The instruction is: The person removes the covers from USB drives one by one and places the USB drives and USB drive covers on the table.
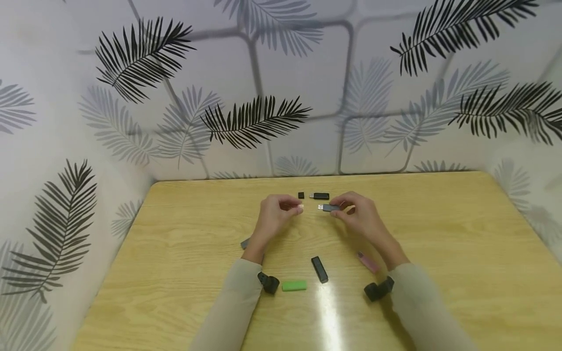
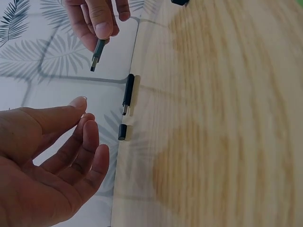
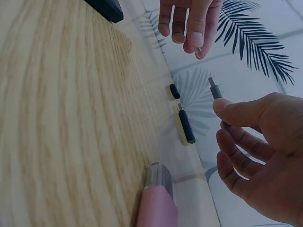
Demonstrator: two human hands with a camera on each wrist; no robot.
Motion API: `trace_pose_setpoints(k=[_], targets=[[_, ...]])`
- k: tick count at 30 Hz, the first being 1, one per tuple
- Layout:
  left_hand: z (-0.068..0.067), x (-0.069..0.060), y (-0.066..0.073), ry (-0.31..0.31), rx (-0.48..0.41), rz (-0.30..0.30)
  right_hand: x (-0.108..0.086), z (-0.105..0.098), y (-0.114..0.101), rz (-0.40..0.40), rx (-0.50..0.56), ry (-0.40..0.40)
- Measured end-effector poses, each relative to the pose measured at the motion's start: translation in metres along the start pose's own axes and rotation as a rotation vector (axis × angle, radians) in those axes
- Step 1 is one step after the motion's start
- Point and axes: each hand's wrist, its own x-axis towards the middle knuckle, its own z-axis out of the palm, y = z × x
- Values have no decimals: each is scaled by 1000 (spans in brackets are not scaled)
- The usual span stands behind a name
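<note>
The right hand pinches a dark grey USB stick between thumb and fingers, its bare metal plug facing the left hand. In the left hand, thumb and index fingertip pinch a tiny pale piece, mostly hidden by the fingertips. A gap separates the plug from the left fingers. Just beyond the hands lie a black USB stick with its plug bare and a small black cap apart from it. The right wrist view also shows the grey stick held near its middle.
Nearer the body on the wooden table lie a green stick, a black stick and a pink stick by the right forearm. A grey-blue item is partly hidden behind the left wrist. Patterned cloth rises behind the table.
</note>
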Motion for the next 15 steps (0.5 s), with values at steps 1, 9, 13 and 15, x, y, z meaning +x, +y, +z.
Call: trace_pose_setpoints(k=[1,9,13,15], targets=[[1,2,-1,-1,5,-6,1,1,1,7,0,-1],[5,13,-6,1,72,-12,10,8,6,51,1,-15],[8,19,-8,-1,116,-13,15,12,8,68,13,-24],[10,22,-9,-7,132,-21,17,14,8,87,22,-34]])
